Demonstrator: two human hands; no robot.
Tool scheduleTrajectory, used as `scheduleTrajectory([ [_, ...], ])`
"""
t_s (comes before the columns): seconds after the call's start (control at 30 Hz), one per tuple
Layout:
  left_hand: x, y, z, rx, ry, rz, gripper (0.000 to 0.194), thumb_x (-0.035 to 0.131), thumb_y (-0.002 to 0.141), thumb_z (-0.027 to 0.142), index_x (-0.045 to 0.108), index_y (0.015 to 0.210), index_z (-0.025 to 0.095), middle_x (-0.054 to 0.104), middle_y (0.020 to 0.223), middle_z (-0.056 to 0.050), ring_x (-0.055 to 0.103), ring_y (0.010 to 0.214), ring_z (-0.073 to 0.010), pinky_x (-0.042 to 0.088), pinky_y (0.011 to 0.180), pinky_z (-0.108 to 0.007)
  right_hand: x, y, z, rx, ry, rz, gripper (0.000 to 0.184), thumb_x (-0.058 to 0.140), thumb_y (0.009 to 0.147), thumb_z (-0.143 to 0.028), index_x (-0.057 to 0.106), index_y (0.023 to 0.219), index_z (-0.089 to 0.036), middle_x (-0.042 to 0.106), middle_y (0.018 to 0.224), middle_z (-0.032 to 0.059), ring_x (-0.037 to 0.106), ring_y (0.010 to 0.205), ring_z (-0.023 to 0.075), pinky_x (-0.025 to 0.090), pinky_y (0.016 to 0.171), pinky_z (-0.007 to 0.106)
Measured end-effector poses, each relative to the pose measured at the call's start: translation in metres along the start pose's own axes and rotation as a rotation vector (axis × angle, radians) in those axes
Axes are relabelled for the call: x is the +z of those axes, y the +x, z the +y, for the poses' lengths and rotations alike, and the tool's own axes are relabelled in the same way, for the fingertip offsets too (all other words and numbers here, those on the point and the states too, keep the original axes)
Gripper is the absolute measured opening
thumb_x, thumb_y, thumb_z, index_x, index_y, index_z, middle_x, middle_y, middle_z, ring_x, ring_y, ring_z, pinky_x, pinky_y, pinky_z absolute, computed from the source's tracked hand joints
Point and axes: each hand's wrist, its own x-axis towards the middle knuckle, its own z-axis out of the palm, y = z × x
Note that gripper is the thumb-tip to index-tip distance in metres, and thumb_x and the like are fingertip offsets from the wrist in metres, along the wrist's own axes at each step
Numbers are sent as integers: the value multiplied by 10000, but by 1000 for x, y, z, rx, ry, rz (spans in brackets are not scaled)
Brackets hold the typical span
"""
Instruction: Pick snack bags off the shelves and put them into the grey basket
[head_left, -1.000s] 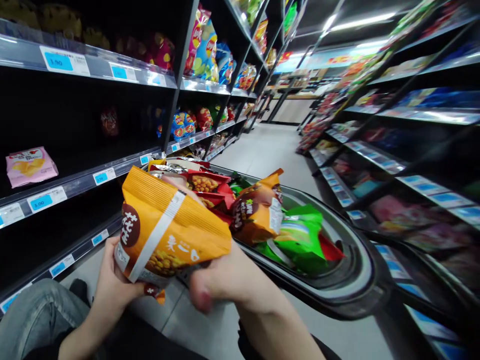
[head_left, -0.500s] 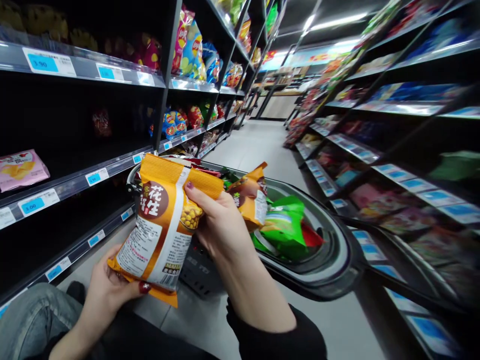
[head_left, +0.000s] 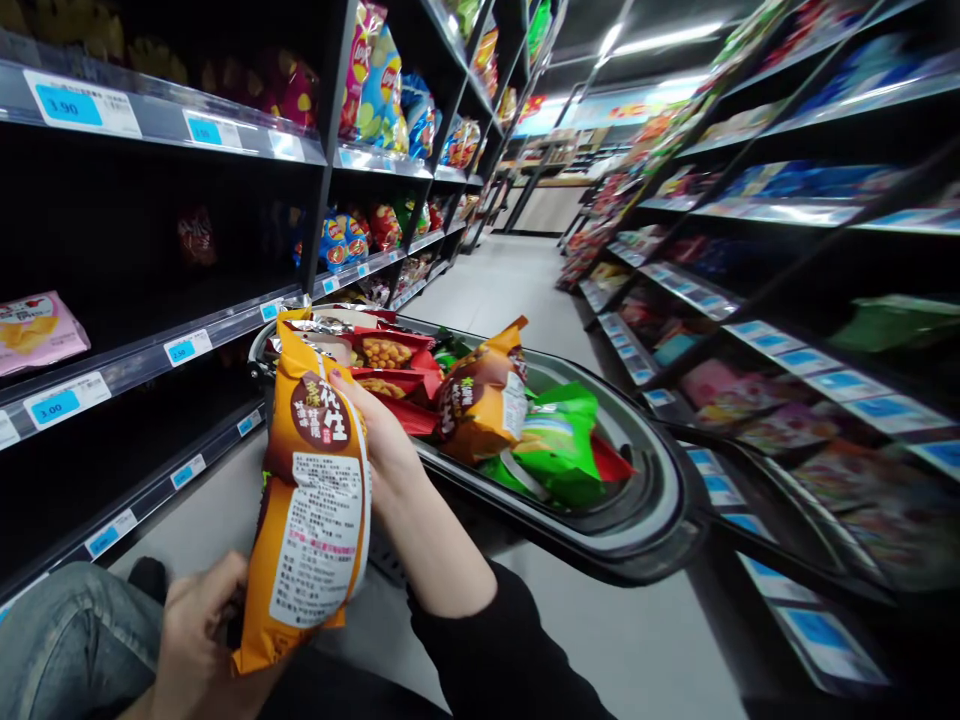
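Between my two hands is an orange and brown bag of peanuts (head_left: 311, 500), turned so that its printed white label panel faces me at an angle. My left hand (head_left: 202, 610) is closed on its lower end, the fingers partly behind the bag. At the upper right edge, my right hand (head_left: 382, 440) grips it, most fingers hidden behind. Just beyond stands a shopping basket (head_left: 660, 535) with a grey and black rim. In it lie another orange peanut bag (head_left: 480, 395), red snack bags (head_left: 401, 385) and a green bag (head_left: 562, 440).
Dark shelving with price tags (head_left: 64, 403) runs along the left, holding a pink packet (head_left: 41, 330) and chip bags (head_left: 382, 90). Blurred shelves of packets (head_left: 817, 180) line the right. A tiled aisle floor (head_left: 487, 285) leads to a counter (head_left: 551, 205).
The peanut bag has been turned edge-on and moved slightly left and down with both hands. More red bags in the basket now show.
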Motion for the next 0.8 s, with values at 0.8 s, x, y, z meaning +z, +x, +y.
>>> scheduleTrajectory([
  [0.8,-5,7,23,-246,-136,-146,140,729,571,231,614,617,167,716,737,-24,649,666,-180,492,552,-201,1,6,8,-22,69,160,86,562,736,-126,614,803,-138,700,701,46,637,562,153,538,549,265],
])
